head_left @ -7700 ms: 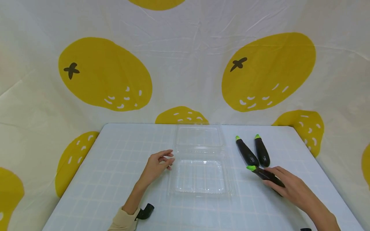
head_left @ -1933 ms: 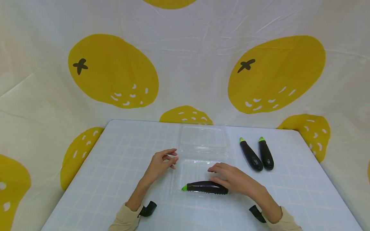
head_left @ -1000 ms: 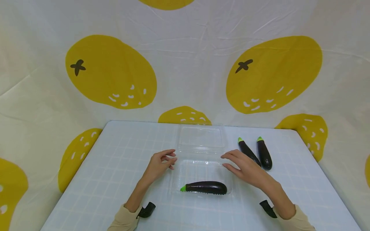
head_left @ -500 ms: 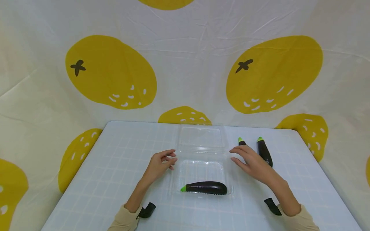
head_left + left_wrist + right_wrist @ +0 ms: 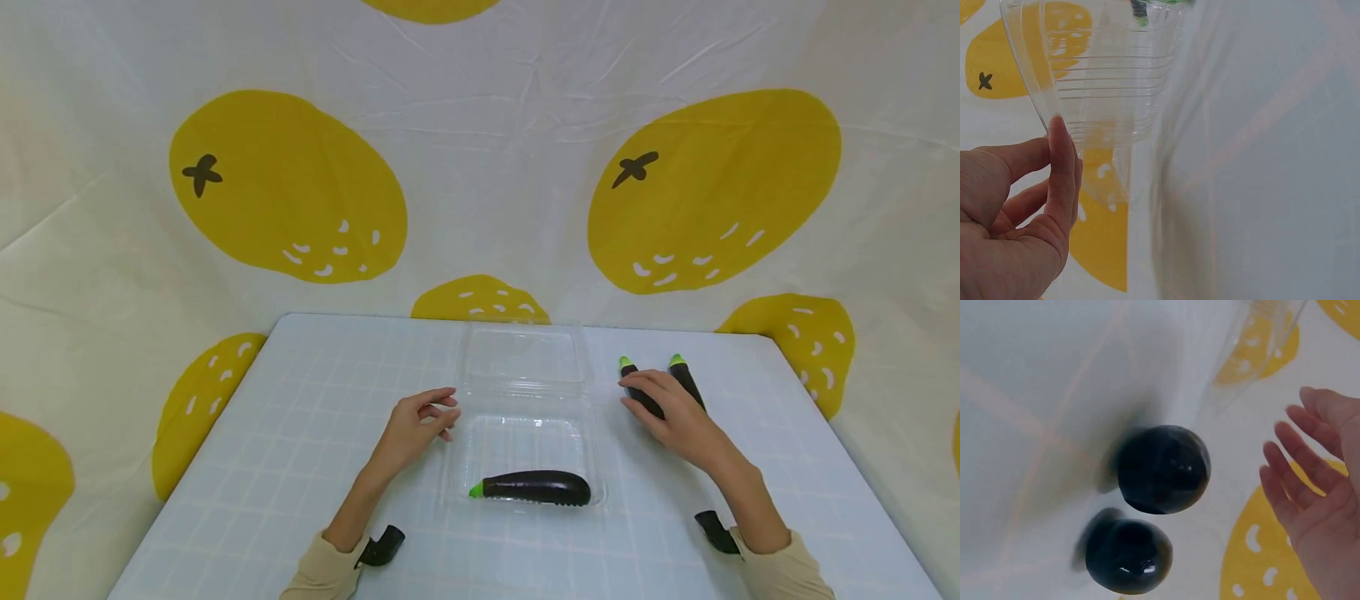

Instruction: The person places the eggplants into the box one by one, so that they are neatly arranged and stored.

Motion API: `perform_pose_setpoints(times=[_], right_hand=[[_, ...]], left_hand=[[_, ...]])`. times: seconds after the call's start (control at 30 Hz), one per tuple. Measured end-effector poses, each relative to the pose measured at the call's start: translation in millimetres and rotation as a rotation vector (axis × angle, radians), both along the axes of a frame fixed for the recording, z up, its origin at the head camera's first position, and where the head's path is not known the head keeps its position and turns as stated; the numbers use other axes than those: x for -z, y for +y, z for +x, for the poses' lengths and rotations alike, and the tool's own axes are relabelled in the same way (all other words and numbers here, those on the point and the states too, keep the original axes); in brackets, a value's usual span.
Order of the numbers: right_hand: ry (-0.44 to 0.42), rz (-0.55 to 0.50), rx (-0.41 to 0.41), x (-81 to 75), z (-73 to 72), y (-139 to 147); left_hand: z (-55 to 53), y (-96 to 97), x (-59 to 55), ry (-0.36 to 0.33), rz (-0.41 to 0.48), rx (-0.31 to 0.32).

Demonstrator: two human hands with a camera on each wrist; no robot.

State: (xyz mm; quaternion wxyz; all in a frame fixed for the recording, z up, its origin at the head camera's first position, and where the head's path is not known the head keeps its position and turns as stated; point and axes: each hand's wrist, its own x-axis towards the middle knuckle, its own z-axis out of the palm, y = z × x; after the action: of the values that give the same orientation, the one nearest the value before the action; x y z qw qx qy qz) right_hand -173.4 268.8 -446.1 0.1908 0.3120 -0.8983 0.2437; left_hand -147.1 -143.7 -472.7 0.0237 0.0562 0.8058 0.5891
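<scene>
A clear plastic clamshell box lies with its lid folded back at mid-table. One dark eggplant with a green cap rests crosswise along the box's front side. My left hand stays at the box's left edge, fingers loosely bent; in the left wrist view its fingertips meet the rim, without a plain grip. Over two more eggplants on the right hovers my right hand, partly hiding the left one and the right one. Their round ends show apart from its spread fingers.
The white table has a faint grid pattern. A pale cloth with large yellow fruit prints hangs behind it and at both sides. A black camera mount sits on each wrist.
The right hand laid one eggplant in the box, released it, then withdrew rightward and rose over the other two eggplants. The left hand has stayed beside the box.
</scene>
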Motion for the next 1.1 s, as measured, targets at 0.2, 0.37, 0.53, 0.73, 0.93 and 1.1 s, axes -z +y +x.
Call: perform_pose_setpoints(times=[0.2,0.37,0.53,0.73,0.93,1.1], right_hand=[[-0.022,-0.018,0.015,6.6,-3.2,7.2],[-0.048,-0.016,0.039,12.2,-5.8,11.1],[-0.07,-0.004,0.063,16.0,-6.6,13.6],[-0.138,0.015,0.099,21.8,-6.5,18.7],[-0.179,0.033,0.126,26.7,-8.1,23.0],[-0.204,0.052,0.163,27.7,-8.7,24.4]], left_hand=[[0.1,-0.1,-0.7,0.005,-0.01,0.003],[-0.1,-0.1,-0.2,0.006,-0.011,0.004],[-0.4,-0.1,0.2,0.004,-0.006,0.008],[-0.3,-0.3,-1.2,0.017,0.0,0.016],[0.3,-0.9,-1.6,0.01,0.0,0.017],[0.2,-0.8,-1.6,-0.007,0.001,0.012]])
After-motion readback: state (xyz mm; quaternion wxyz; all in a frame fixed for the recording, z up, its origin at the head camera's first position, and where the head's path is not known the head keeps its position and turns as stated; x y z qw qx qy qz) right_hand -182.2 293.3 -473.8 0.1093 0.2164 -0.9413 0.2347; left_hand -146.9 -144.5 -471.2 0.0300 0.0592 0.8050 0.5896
